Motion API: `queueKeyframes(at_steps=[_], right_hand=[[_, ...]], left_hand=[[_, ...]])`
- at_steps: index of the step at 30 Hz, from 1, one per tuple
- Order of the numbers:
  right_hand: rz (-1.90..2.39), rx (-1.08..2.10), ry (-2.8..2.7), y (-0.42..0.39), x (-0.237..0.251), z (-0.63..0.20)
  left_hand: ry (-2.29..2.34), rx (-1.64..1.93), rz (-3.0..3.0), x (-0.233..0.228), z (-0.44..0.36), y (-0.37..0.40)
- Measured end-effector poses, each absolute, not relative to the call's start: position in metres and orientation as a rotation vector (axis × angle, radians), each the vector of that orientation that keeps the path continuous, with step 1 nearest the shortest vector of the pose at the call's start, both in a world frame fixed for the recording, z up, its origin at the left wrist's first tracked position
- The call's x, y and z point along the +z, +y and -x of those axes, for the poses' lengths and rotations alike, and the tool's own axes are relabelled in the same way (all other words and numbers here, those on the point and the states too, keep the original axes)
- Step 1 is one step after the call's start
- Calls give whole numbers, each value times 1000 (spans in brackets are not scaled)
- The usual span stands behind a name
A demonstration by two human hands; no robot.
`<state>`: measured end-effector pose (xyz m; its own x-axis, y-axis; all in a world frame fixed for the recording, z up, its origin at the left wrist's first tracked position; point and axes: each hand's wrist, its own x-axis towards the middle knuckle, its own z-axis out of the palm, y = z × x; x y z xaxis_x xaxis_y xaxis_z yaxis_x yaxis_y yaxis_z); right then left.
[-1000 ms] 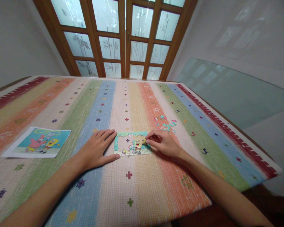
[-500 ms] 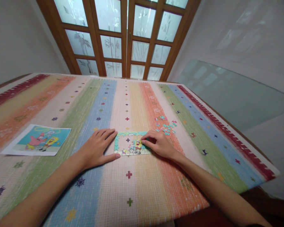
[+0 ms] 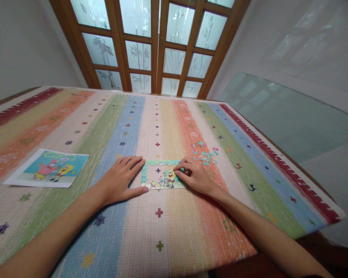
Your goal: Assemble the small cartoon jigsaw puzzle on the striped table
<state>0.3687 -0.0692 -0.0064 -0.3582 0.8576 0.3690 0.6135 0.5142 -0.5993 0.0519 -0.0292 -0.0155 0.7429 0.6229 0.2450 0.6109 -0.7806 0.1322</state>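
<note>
Head camera: the jigsaw puzzle (image 3: 161,163) lies flat in front of me between my two hands, its border joined into a rectangle, with a gap in the middle where the cloth shows through. Toward its right side is the yellow SpongeBob figure (image 3: 170,176), the print I recognise most easily. My right hand (image 3: 193,175) comes in from the right, knuckles up, thumb and forefinger drawn close together at that figure's side; I cannot tell whether a piece sits between them. My left hand (image 3: 124,179) is open, palm down, fingers together and thumb spread away, their tips at the puzzle's left corners. Both forearms slant inward from the lower corners of the view. Just past my right hand, loose pieces (image 3: 205,157) are scattered, mostly turquoise with some pink. Well to the left lies a printed sheet (image 3: 56,168) showing Patrick, Squidward and SpongeBob. Under everything spreads a striped tablecloth (image 3: 159,229) with small crosses and star shapes; beyond its far edge stands a wooden door (image 3: 154,54) with frosted panes patterned with plants
</note>
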Motion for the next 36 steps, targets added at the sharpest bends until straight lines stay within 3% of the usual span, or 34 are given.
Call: queueKeyframes(at_steps=[10, 36], right_hand=[[1007, 150, -2394, -75, -1, -371], [987, 194, -2398, -79, 1, -378]], left_hand=[[1029, 419, -2894, -13, -52, -30], [1019, 402, -2927, -13, -52, -30]])
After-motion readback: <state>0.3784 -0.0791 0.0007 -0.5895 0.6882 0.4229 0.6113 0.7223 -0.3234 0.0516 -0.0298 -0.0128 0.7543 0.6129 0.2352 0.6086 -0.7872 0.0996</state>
